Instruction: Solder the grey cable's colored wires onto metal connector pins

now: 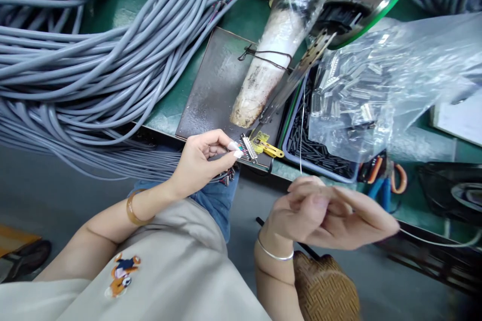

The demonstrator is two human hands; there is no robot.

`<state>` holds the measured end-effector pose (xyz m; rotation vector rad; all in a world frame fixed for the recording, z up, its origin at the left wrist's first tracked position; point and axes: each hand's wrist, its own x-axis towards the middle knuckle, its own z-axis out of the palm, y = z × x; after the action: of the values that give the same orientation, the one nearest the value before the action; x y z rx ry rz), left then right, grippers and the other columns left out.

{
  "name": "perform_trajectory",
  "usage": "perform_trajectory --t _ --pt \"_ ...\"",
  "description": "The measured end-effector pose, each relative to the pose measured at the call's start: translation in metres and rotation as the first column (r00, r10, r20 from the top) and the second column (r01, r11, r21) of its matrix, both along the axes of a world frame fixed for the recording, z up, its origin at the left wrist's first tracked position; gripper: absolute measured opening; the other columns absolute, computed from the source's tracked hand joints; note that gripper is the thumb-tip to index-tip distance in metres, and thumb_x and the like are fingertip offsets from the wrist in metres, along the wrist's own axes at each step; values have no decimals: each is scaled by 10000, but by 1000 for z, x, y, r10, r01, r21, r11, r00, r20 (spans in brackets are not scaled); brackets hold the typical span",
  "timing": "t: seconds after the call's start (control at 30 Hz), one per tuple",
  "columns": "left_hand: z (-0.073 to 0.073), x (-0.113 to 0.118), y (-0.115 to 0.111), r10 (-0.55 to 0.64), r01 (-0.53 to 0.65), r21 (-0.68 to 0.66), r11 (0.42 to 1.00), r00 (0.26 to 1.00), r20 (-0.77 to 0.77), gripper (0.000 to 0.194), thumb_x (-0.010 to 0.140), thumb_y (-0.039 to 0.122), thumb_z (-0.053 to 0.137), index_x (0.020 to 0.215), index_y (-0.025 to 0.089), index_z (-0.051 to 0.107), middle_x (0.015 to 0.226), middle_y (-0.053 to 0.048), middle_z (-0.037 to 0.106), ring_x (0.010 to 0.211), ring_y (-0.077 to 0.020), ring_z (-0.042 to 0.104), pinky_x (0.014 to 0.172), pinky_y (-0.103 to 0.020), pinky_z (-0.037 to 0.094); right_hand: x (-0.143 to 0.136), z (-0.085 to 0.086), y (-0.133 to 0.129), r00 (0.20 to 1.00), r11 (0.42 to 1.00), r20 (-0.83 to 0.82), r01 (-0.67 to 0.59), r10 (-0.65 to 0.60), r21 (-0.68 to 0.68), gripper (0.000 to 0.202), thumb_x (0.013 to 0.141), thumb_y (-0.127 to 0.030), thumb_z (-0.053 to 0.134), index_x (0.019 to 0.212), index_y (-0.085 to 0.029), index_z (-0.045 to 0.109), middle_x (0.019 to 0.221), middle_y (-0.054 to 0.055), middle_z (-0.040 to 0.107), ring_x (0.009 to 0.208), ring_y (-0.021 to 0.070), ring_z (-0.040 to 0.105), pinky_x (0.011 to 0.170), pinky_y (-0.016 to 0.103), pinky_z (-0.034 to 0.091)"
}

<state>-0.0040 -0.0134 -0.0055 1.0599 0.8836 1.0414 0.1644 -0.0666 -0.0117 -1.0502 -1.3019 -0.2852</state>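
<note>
My left hand [205,160] pinches the coloured wire ends of a grey cable, thumb and forefinger closed. Right at those fingertips is a multi-pin metal connector [248,148], tilted, beside a yellow clip [268,148] at the bench edge. More small connectors [227,177] hang below this hand. My right hand [324,210], blurred by motion, is raised in front of the bench with its fingers curled together. A thin silvery wire [301,135], which looks like solder, runs from above down to its fingertips.
Thick bundles of grey cable [113,65] cover the left of the bench. A plastic-wrapped roll [263,70] slants over a dark metal plate [211,85]. Right of it, a bin of small black tubes [331,160] sits under a bag of metal parts [354,85], near pliers [384,185].
</note>
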Motion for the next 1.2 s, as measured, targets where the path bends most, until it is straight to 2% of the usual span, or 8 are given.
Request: perform_trajectory --t 0.07,0.13,0.23,0.33,0.6,0.93,1.1,1.2 --pt "-1 0 0 22 -22 29 999 1000 1 194 749 238 832 733 146 662 759 -31 736 560 -69 610 513 -181 521 -3 4 -1 998 997 23 54 -53 -56 341 948 -161 651 1271 -272 663 697 -53 709 441 116 629 420 244 545" --pt "-2 1 0 39 -38 50 998 999 -1 161 756 207 807 738 146 659 775 -35 741 590 -78 635 523 -180 528 -8 6 -4 992 976 113 76 -54 -203 295 934 -100 655 1195 -235 678 829 -18 784 652 158 768 644 293 672" --pt "-2 3 0 75 -74 107 992 997 -10 119 762 175 779 745 147 665 766 -30 737 636 -95 671 556 -176 544 -14 6 -8 952 934 303 81 30 -347 190 891 -70 715 1018 -206 680 957 22 820 839 172 809 838 291 675" --pt "-4 5 0 116 -101 206 973 991 -60 74 773 146 740 748 155 672 743 -19 724 679 -108 684 620 -186 565 -17 3 -7 927 916 369 93 63 -390 175 887 -90 727 975 -214 639 1033 44 822 890 163 806 803 253 657" --pt "-7 7 3 221 -90 489 868 951 -217 91 831 89 670 781 163 653 777 -14 709 591 -72 579 541 -178 462 -16 -3 6 964 921 249 15 89 -388 166 888 -97 705 946 -220 610 1048 49 817 908 155 792 804 268 649" --pt "0 4 10 259 -65 628 776 940 -223 139 847 72 693 773 176 639 722 2 677 634 -85 587 570 -193 451 -15 3 10 971 916 223 7 90 -401 199 847 -64 756 931 -209 648 1027 39 814 894 154 785 815 275 635" --pt "1 4 9 266 -68 621 781 936 -231 126 846 80 699 782 177 652 738 -6 691 637 -86 599 563 -191 462 -17 9 11 963 911 257 32 82 -411 212 850 -85 764 969 -230 666 1037 19 815 897 157 788 824 276 645" --pt "1 3 8 234 -63 558 828 941 -242 99 849 96 695 797 173 662 754 -16 698 629 -86 597 559 -188 473 -17 10 11 953 912 293 48 81 -408 193 864 -97 751 952 -238 653 1036 12 817 880 159 793 809 278 653"
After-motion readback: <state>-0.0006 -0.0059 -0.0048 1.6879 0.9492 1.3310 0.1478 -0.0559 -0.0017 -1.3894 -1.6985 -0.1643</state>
